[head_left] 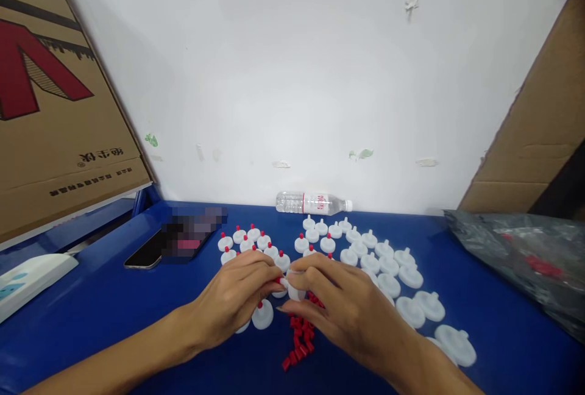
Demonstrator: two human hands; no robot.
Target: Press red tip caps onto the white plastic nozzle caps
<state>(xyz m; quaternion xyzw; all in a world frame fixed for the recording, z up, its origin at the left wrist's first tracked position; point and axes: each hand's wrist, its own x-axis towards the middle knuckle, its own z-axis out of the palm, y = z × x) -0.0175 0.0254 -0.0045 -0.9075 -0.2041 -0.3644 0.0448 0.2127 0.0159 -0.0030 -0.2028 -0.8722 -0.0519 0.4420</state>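
Near the middle of the blue table, my right hand (342, 297) grips a white round cap with a nozzle (296, 290), tilted so the nozzle points left. My left hand (240, 288) pinches a small red tip (278, 280) at that nozzle; whether it is fully seated is hidden by the fingers. Below my hands lies a loose pile of small red tips (299, 346). Several white caps with red tips (262, 314) stand to the left and behind my hands. White caps without red tips (388, 266) spread out on the right.
A clear plastic bottle (315, 203) lies against the white wall. On the left are a phone (146, 252), a white device (34, 279) and a cardboard box (68, 108). A grey plastic bag (516, 261) with red pieces inside lies at the right edge, beside more cardboard (534, 120).
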